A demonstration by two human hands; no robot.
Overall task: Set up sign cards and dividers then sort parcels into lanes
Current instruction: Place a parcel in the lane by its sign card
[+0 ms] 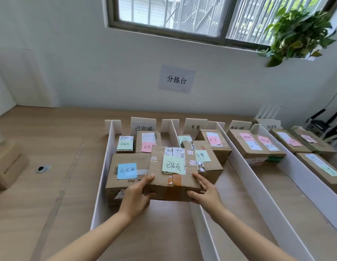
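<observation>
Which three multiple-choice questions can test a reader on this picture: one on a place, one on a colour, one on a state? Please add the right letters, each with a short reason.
1. In which lane does the parcel with the blue note lie?
A. the leftmost
B. the second from the left
C. the rightmost

2. What colour is the large note on the front parcel?
A. pink
B. orange
C. light green

3. How is the front parcel handled?
A. nobody touches it
B. both hands grip it
C. one hand alone grips it

Answers:
1 A, because it sits right beside the leftmost divider.
2 C, because the paper is pale green with dark handwriting.
3 B, because the left hand and the right hand each hold a near corner.
</observation>
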